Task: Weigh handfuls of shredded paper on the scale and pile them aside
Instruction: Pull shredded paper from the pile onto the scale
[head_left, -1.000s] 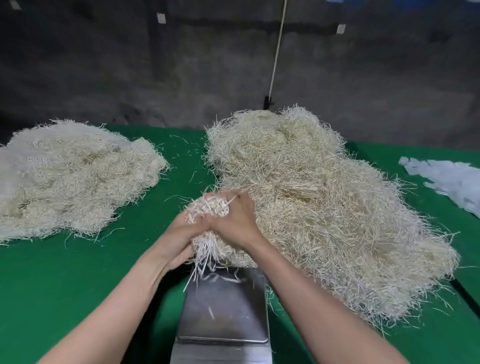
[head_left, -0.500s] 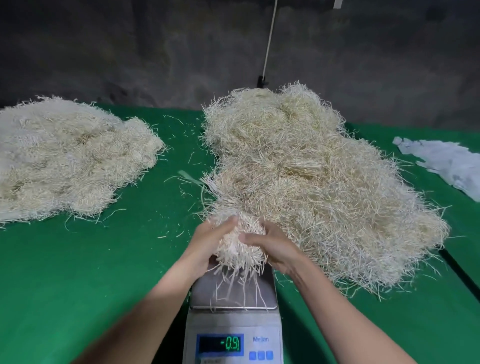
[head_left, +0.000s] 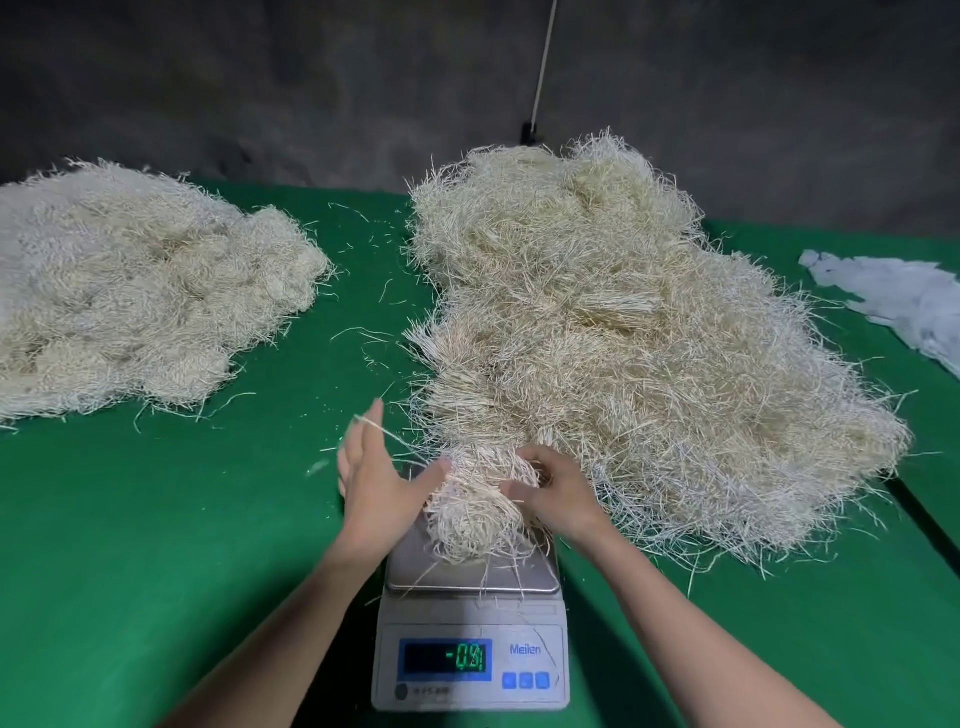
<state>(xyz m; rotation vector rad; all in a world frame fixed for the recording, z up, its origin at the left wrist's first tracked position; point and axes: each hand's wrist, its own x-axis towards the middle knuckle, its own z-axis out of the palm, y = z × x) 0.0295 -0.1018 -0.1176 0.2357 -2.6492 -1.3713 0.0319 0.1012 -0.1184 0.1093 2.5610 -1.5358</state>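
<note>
Green cloth covers the table (head_left: 156, 545) under a rough dark wall (head_left: 260, 78). At lower centre, a handful of shredded paper (head_left: 478, 514) sits on the scale (head_left: 470, 649). The left hand (head_left: 374, 483) is beside it with fingers straight, and the right hand (head_left: 558, 496) curls its fingers into it. The big heap (head_left: 649, 338) spreads centre right, and a second pile (head_left: 130, 291) lies upper left.
</note>
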